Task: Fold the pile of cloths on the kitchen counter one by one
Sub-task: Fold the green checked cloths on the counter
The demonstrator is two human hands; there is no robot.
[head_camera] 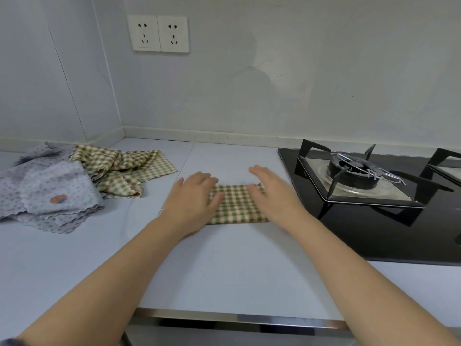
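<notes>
From the head view, a folded green-checked cloth (237,208) is being pressed flat onto the pale desk (224,265), just left of the black gas hob (361,176). Its left end is being covered by the left hand (192,198) and its right end by the right hand (272,193). The fingers (204,178) of both hands are being held out straight and released, laid on the fabric with nothing grasped. Well to the left, near the wall corner, a crumpled green-checked cloth (124,168) is being touched by rumpled grey dotted cloths (50,193) in a loose pile. Two wall sockets (158,33) are being shown above, on the back wall
</notes>
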